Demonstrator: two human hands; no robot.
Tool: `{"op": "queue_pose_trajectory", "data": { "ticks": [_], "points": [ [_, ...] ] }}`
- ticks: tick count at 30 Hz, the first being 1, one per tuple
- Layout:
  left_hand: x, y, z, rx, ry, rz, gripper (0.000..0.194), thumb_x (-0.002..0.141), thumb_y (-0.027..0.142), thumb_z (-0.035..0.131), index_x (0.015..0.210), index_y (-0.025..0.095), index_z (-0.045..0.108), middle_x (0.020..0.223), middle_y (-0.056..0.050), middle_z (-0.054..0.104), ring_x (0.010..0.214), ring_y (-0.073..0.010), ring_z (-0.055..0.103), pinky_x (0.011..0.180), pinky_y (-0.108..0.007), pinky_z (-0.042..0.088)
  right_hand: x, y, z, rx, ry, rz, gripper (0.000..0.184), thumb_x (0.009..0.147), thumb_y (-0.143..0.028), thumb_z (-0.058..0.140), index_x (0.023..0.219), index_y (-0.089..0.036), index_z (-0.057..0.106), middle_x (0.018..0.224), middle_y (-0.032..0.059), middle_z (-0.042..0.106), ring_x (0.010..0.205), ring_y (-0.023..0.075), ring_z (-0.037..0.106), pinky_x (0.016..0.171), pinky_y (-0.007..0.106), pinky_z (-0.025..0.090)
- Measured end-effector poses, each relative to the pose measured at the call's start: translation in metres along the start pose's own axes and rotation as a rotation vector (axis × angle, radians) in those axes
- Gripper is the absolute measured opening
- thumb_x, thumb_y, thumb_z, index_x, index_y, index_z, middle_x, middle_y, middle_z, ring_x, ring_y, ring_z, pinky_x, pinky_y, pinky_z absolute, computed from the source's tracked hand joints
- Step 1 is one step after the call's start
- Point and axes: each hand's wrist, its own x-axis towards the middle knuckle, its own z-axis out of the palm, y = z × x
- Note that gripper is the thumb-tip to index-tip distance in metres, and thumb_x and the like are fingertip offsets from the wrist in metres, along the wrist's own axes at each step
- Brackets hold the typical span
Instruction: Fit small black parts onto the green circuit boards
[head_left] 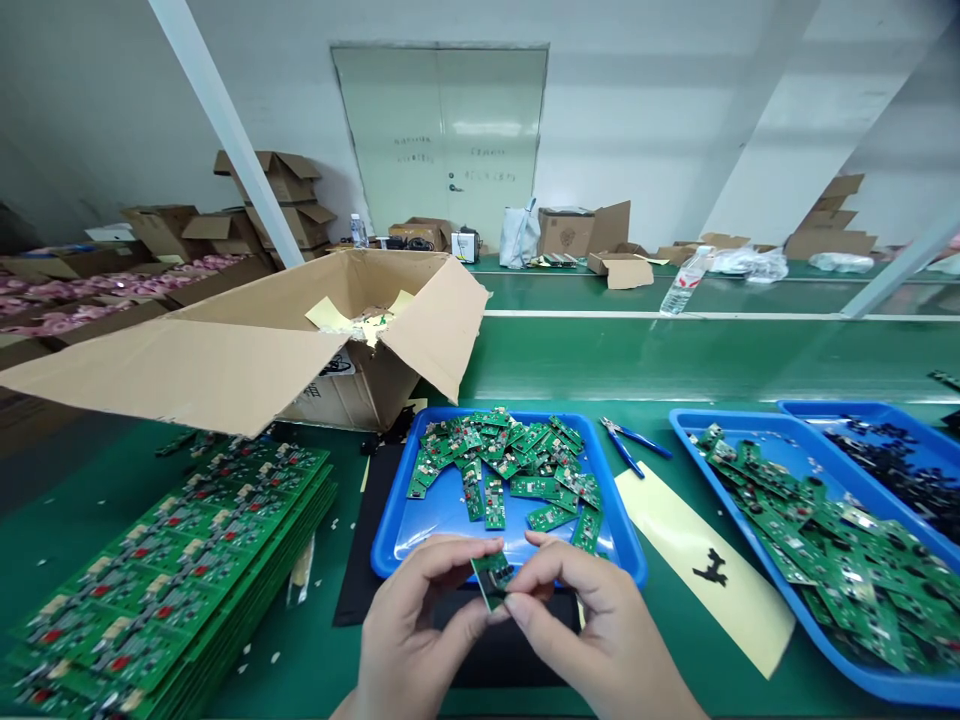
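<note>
Both my hands meet low in the middle of the view, over a black mat [360,560]. My left hand [416,625] and my right hand [589,625] pinch one small green circuit board [493,577] between thumbs and fingertips. Just beyond them sits a blue tray [420,525] holding several loose small green boards [517,460].
A stack of large green circuit panels [172,580] lies at the left. An open cardboard box [300,330] stands behind it. Blue-handled cutters [630,445] and a yellow sheet [705,565] lie right of the tray. Two more blue trays [832,640] with boards and dark parts fill the right.
</note>
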Motion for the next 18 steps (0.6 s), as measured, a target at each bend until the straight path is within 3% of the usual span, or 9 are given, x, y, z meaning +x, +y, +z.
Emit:
{"op": "queue_pose_trajectory", "data": {
  "ticks": [3, 5, 10, 14, 18],
  "points": [
    [0.0, -0.007, -0.001, 0.089, 0.003, 0.073, 0.03, 0.08, 0.015, 0.062, 0.108, 0.024, 0.058, 0.098, -0.003, 0.068, 0.094, -0.0147, 0.065, 0.081, -0.021, 0.056, -0.002, -0.007, 0.002, 0.074, 0.044, 0.108, 0.01, 0.081, -0.023, 0.052, 0.077, -0.018, 0.06, 0.067, 0.0, 0.058, 0.069, 0.0142, 0.055, 0.082, 0.032, 0.046],
    [0.001, -0.009, -0.001, 0.174, 0.016, 0.149, 0.027, 0.08, 0.015, 0.061, 0.106, 0.021, 0.057, 0.099, -0.005, 0.068, 0.095, -0.0153, 0.064, 0.082, -0.022, 0.056, -0.004, -0.013, 0.005, 0.193, 0.055, 0.187, 0.01, 0.078, -0.025, 0.054, 0.074, -0.017, 0.059, 0.064, 0.0001, 0.056, 0.067, 0.0136, 0.053, 0.068, 0.027, 0.045],
    [0.003, -0.008, 0.002, 0.241, 0.027, 0.233, 0.026, 0.082, 0.013, 0.058, 0.108, 0.017, 0.054, 0.101, -0.007, 0.066, 0.097, -0.0141, 0.064, 0.086, -0.022, 0.054, -0.004, -0.021, 0.009, 0.418, 0.042, 0.299, 0.011, 0.072, -0.027, 0.057, 0.07, -0.016, 0.055, 0.057, -0.0036, 0.047, 0.056, 0.0088, 0.043, 0.063, 0.023, 0.038],
    [0.003, -0.008, 0.0, 0.242, 0.003, 0.263, 0.025, 0.082, 0.015, 0.058, 0.107, 0.016, 0.054, 0.101, -0.008, 0.066, 0.099, -0.0148, 0.063, 0.088, -0.023, 0.054, -0.001, -0.017, 0.004, 0.356, 0.045, 0.351, 0.014, 0.073, -0.029, 0.057, 0.07, -0.015, 0.056, 0.058, -0.0034, 0.045, 0.055, 0.0086, 0.04, 0.057, 0.022, 0.034],
    [0.006, -0.006, -0.003, 0.259, -0.053, 0.314, 0.025, 0.084, 0.016, 0.056, 0.109, 0.014, 0.052, 0.102, -0.01, 0.066, 0.101, -0.0139, 0.062, 0.089, -0.021, 0.052, 0.003, -0.009, -0.002, 0.221, 0.006, 0.234, 0.01, 0.078, -0.023, 0.053, 0.073, -0.015, 0.057, 0.065, -0.0004, 0.052, 0.062, 0.0103, 0.047, 0.058, 0.021, 0.037]
  ]
}}
